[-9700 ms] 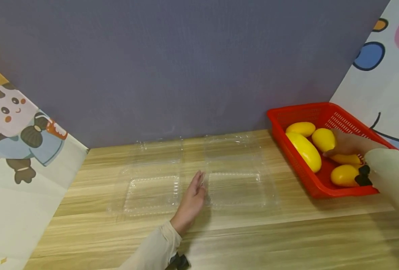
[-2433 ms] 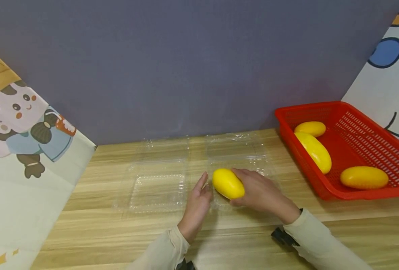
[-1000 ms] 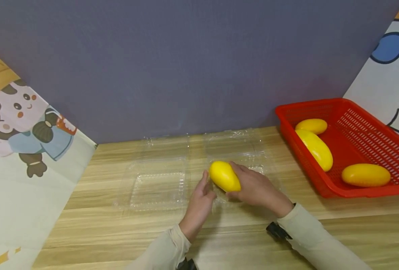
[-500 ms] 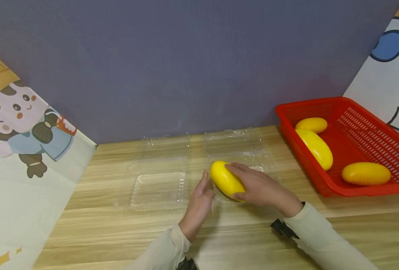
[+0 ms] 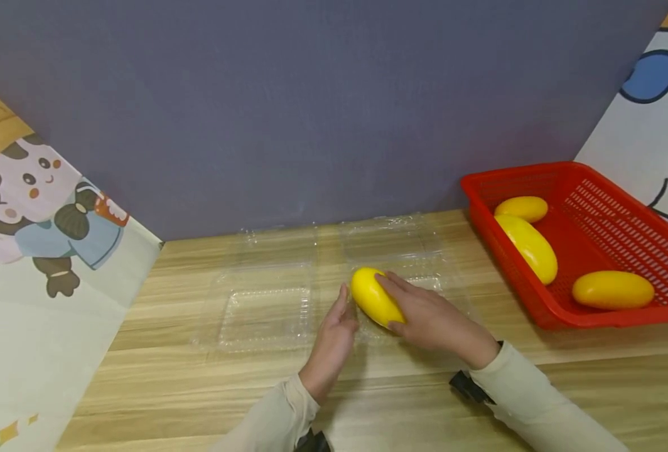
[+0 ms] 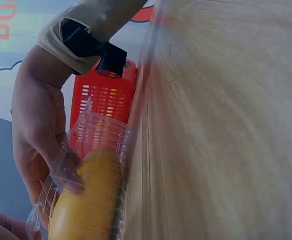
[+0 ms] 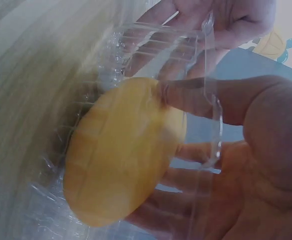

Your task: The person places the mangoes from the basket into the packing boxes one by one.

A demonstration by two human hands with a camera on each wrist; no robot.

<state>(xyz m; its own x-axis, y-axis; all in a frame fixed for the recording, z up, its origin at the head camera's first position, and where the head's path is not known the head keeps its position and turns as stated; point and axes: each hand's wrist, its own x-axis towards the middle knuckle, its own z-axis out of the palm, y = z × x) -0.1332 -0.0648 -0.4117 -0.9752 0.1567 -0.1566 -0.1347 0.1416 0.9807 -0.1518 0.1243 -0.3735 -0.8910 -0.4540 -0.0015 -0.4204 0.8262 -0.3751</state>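
Note:
My right hand point(image 5: 436, 320) grips a smooth yellow mango point(image 5: 375, 295), thumb on one side and fingers on the other. The mango lies tilted inside the base of the right clear plastic clamshell box point(image 5: 387, 242), whose lid lies open at the back. In the right wrist view the thumb and fingers lie against the mango point(image 7: 121, 155) within the plastic walls. My left hand point(image 5: 334, 345) rests at the box's left side, fingers fairly straight. In the left wrist view the mango point(image 6: 88, 200) sits low behind the clear wall.
A second open clear clamshell box point(image 5: 266, 320) lies to the left. At the right stands a red perforated basket point(image 5: 605, 238) with three yellow fruits, one of them a long mango point(image 5: 528, 248). A grey wall point(image 5: 311, 113) rises behind the wooden table point(image 5: 159, 376).
My right hand has come from the basket to the right box with the mango. Over the last second its grip and the mango's tilt have shifted slightly. The left hand has barely moved.

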